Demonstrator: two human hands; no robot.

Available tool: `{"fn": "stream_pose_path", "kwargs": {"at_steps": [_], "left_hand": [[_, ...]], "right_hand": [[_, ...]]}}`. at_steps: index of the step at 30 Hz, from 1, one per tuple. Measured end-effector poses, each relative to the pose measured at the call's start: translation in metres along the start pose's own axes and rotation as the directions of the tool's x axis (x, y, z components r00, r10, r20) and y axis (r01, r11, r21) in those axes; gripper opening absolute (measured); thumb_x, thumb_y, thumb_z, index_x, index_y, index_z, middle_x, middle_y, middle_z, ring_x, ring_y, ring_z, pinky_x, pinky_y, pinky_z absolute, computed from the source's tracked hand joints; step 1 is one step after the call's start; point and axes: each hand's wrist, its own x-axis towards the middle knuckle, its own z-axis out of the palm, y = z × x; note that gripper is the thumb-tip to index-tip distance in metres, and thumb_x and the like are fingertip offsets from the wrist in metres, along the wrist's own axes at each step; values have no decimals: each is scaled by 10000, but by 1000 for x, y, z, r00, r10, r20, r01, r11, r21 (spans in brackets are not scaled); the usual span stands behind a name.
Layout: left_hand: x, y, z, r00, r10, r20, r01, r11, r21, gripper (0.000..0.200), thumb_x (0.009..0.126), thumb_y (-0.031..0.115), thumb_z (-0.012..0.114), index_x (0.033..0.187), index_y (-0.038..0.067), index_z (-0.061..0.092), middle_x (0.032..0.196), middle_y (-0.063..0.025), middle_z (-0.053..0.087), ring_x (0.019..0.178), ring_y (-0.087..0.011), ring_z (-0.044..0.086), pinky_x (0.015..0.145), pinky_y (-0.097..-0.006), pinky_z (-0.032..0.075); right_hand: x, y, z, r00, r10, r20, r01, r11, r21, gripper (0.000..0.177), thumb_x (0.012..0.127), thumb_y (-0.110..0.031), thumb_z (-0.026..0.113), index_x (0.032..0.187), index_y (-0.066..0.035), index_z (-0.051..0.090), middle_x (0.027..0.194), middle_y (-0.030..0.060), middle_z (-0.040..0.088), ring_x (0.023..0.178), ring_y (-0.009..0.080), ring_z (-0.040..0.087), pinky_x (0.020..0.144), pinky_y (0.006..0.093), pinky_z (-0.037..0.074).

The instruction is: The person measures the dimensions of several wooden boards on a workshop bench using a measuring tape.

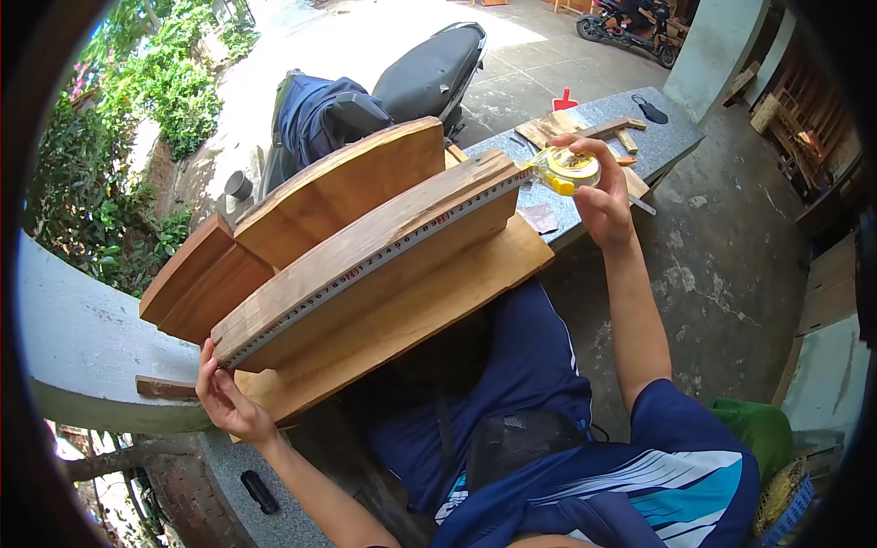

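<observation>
A steel measuring tape blade (384,253) is pulled out along the edge of a long, curved wooden board (365,233). My right hand (607,196) grips the clear and yellow tape measure case (568,171) at the board's far right end. At the lower left, my left hand (236,406) pinches the blade's end against the board's corner; the exact tip is hidden by the fingers. Below the curved board lies a flat wooden plank (411,315). Behind it stand another curved board (347,187) and a shorter, reddish block (196,279).
A granite bench (671,146) at the right carries wood offcuts (548,128) and a black mask-like item (649,109). A parked motorbike (429,78) stands behind the boards. A white curved ledge (100,333) is at the left, with a black object (259,492) below.
</observation>
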Motion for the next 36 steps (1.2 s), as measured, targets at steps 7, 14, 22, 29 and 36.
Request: {"fn": "stream_pose_path", "kwargs": {"at_steps": [7, 14, 22, 29, 36], "left_hand": [[-3, -2, 0, 999, -28, -27, 28, 1000, 1, 225, 1063, 76, 403, 1233, 22, 540, 1383, -193, 556, 1262, -274, 553, 974, -394, 549], [-3, -4, 2, 998, -14, -66, 14, 1000, -3, 190, 1044, 31, 426, 1189, -6, 544, 1321, -226, 594, 1243, -294, 572, 1003, -376, 516], [2, 2, 6, 998, 29, -53, -29, 1000, 5, 144, 1003, -7, 482, 1128, 7, 552, 1309, -215, 583, 1225, -289, 568, 1027, -391, 476], [25, 5, -16, 979, -9, 206, 24, 997, -68, 132, 944, 18, 585, 1054, 54, 521, 1415, -205, 494, 1289, -297, 502, 1069, -465, 410], [36, 15, -14, 913, -153, 379, 231, 958, -168, 207, 973, 116, 604, 1110, 132, 448, 1454, -238, 473, 1318, -278, 474, 1114, -413, 312]], "right_hand": [[0, 9, -10, 1000, -5, -12, 5, 1000, 16, 549, 737, -153, 689, 1250, -14, 548, 1329, 193, 525, 1226, 254, 536, 1082, 380, 406], [0, 10, -1, 1000, 5, 23, -4, 1000, -14, 533, 731, -187, 743, 1201, -27, 550, 1308, 175, 529, 1220, 239, 530, 1070, 366, 412], [0, 10, 3, 999, 11, 30, -9, 996, -84, 561, 728, -252, 744, 1204, -21, 556, 1316, 183, 526, 1225, 243, 526, 1069, 372, 411], [2, 4, 10, 999, 6, 34, 1, 979, -205, 570, 730, -296, 659, 1217, -18, 552, 1323, 177, 533, 1215, 235, 524, 1060, 361, 399], [1, 7, 15, 998, -54, 17, 57, 959, -278, 546, 718, -308, 608, 1175, -28, 505, 1282, 190, 528, 1153, 223, 523, 1030, 349, 398]]}}
